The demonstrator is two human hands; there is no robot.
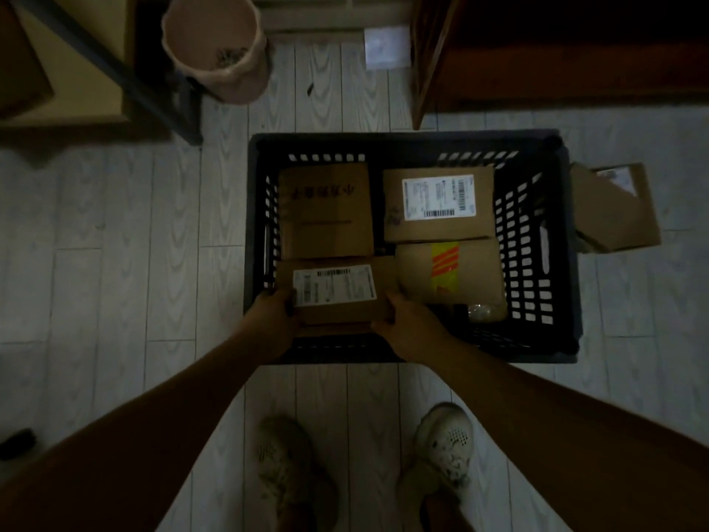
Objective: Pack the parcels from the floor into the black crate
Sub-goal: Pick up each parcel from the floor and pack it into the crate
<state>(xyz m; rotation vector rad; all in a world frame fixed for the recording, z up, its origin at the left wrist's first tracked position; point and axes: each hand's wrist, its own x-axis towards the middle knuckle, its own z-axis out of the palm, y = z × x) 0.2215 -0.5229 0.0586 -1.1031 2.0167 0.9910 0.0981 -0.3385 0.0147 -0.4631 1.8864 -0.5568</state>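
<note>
The black crate (537, 247) stands on the floor ahead of me. Three cardboard parcels lie inside: one with printed characters (326, 209) at the back left, one with a white label (437, 203) at the back right, one with orange-striped tape (449, 272) at the front right. A fourth labelled parcel (337, 291) sits in the front left corner. My left hand (274, 314) grips its left end and my right hand (403, 320) grips its right end. Another brown parcel (614, 209) lies on the floor just right of the crate.
A pink bin (216, 48) stands at the back left beside a dark-framed shelf (115, 71). A wooden cabinet (537, 71) rises behind the crate. A white sheet (387, 48) lies on the floor. My shoes (445, 447) stand on pale planks in front of the crate.
</note>
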